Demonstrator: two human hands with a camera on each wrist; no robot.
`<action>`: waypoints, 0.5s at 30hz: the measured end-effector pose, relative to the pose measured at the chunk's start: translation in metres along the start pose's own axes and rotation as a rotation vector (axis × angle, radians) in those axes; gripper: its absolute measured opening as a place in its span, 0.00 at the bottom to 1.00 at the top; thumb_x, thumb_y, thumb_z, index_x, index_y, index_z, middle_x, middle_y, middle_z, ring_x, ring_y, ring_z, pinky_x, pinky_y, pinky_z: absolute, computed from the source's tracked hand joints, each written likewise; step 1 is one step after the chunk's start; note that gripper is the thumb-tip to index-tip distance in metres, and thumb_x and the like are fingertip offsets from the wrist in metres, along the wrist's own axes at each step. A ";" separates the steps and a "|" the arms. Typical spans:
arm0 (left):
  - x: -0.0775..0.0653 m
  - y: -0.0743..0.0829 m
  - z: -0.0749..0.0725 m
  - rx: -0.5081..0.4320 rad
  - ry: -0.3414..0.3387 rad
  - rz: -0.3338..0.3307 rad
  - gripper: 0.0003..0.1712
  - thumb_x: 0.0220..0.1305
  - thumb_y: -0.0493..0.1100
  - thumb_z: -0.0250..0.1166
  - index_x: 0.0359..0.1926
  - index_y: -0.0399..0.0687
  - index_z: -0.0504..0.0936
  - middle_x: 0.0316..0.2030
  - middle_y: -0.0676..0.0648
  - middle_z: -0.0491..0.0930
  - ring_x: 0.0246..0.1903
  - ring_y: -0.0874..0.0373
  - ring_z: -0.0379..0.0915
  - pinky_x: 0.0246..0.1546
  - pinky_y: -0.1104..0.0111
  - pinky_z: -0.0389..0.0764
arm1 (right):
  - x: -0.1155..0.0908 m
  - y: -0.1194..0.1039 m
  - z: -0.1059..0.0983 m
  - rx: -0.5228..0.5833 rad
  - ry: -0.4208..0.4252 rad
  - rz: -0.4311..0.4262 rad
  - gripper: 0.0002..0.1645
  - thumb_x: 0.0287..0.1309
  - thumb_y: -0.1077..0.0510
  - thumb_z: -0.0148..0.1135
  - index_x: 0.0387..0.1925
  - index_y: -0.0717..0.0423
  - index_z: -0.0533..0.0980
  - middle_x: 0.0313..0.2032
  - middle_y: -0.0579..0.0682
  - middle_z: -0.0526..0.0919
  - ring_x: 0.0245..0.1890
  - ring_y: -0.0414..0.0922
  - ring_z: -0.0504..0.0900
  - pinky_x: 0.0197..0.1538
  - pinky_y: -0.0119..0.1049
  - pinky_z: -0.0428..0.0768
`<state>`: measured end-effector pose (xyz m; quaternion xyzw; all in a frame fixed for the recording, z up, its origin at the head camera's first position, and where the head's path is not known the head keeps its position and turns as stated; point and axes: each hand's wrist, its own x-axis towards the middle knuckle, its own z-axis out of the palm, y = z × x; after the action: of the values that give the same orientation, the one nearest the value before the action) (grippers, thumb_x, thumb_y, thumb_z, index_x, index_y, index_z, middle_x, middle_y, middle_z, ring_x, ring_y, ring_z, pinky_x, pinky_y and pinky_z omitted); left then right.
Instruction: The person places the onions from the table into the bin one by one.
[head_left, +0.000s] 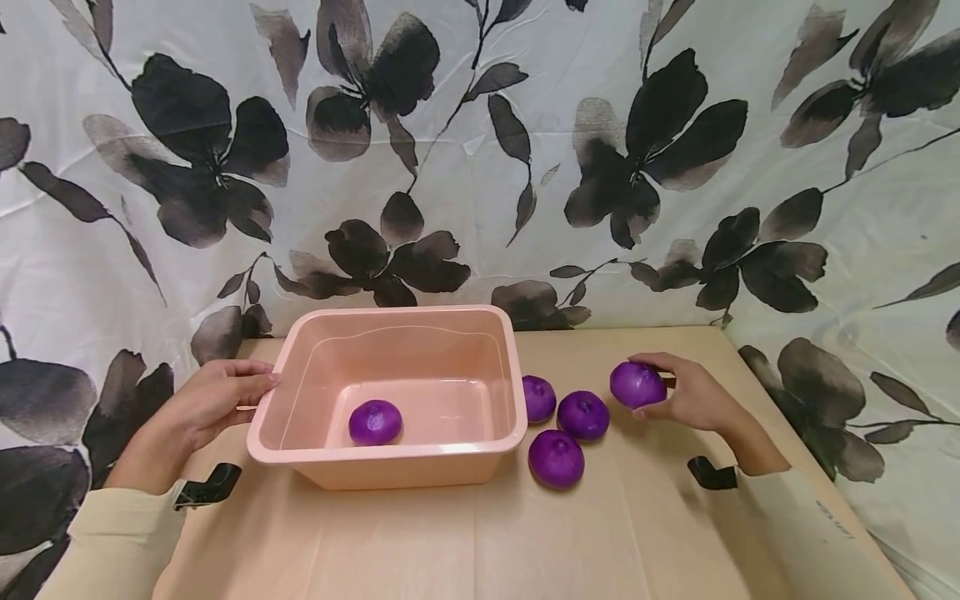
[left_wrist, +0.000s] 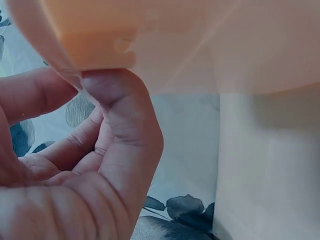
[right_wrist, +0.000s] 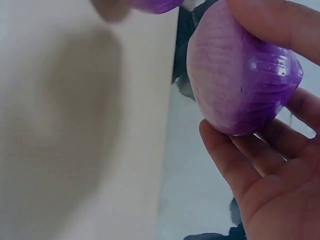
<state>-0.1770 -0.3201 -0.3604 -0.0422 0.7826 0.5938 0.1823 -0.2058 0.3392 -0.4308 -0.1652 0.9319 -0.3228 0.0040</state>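
Note:
My left hand (head_left: 213, 404) pinches the left rim of a pink plastic tub (head_left: 397, 467); the left wrist view shows the thumb (left_wrist: 132, 125) bent against the rim. Inside the tub, on its floor, lies one purple onion (head_left: 375, 422). At the right, my right hand (head_left: 693, 396) grips another purple onion (head_left: 637, 384) between thumb and fingers, held up over the table with a shadow below. Seen from the right wrist, that glossy onion (right_wrist: 240, 75) has a paler side and a pointed end.
Several more purple onions sit together on the table just right of the tub: one beside its wall (head_left: 538, 398), one behind (head_left: 583, 415), one in front (head_left: 557, 459). A floral cloth (head_left: 465, 167) hangs behind the tan tabletop (head_left: 420, 542).

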 end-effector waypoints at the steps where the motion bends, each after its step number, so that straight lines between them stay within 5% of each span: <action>1: 0.000 0.000 0.000 0.002 0.004 -0.004 0.03 0.76 0.40 0.61 0.47 0.49 0.80 0.33 0.58 0.84 0.34 0.66 0.84 0.38 0.70 0.89 | 0.001 -0.001 -0.001 -0.001 -0.001 -0.007 0.52 0.39 0.55 0.88 0.67 0.61 0.74 0.64 0.65 0.78 0.58 0.62 0.81 0.54 0.41 0.85; 10: 0.000 0.000 -0.001 0.034 0.014 -0.005 0.13 0.76 0.41 0.62 0.55 0.39 0.77 0.34 0.58 0.83 0.35 0.66 0.82 0.39 0.70 0.89 | 0.003 -0.020 -0.010 -0.002 -0.032 -0.037 0.51 0.40 0.55 0.88 0.68 0.59 0.74 0.64 0.63 0.78 0.58 0.61 0.81 0.49 0.29 0.84; 15: 0.001 0.000 -0.001 0.053 0.019 -0.001 0.20 0.76 0.42 0.62 0.60 0.32 0.75 0.35 0.58 0.82 0.36 0.66 0.81 0.40 0.70 0.89 | 0.004 -0.031 -0.013 0.002 -0.054 -0.054 0.51 0.41 0.53 0.88 0.68 0.58 0.74 0.63 0.60 0.80 0.59 0.57 0.80 0.53 0.31 0.84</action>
<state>-0.1780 -0.3206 -0.3609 -0.0435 0.7998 0.5722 0.1763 -0.2019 0.3228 -0.4015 -0.1988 0.9263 -0.3193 0.0205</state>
